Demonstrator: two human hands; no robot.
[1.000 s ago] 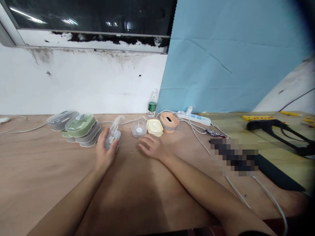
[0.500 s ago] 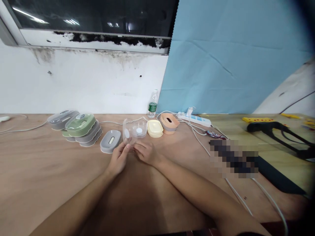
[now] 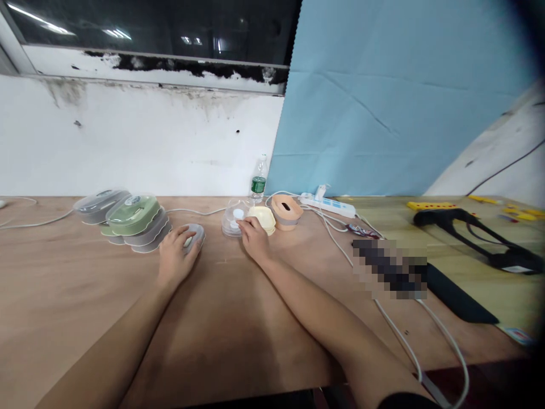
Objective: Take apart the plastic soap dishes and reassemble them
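Observation:
My left hand (image 3: pixel 176 255) reaches over a grey oval dish (image 3: pixel 195 237) with a pale slot in its middle. Its fingers are apart, thumb on the near right side and fingertips at the far side, and it hides much of the dish. My right hand (image 3: pixel 255 238) is closed in a pinch at the near edge of a clear plastic lid (image 3: pixel 232 214) with a white round sticker. That lid rests over another clear piece, beside a stack of pale yellow square dishes (image 3: pixel 264 217). The right fingertips partly cover the lid's edge.
Green and grey dishes with clear covers (image 3: pixel 134 218) are stacked at the left. Behind stand a water bottle (image 3: pixel 259 179), an orange-and-grey box (image 3: pixel 286 211) and a power strip (image 3: pixel 330 204) with white cables. A black frame-like object (image 3: pixel 477 238) lies far right.
The clear lid has gone from between both hands to the clear piece at the back. My left hand has let go of it and moved left over the grey dish.

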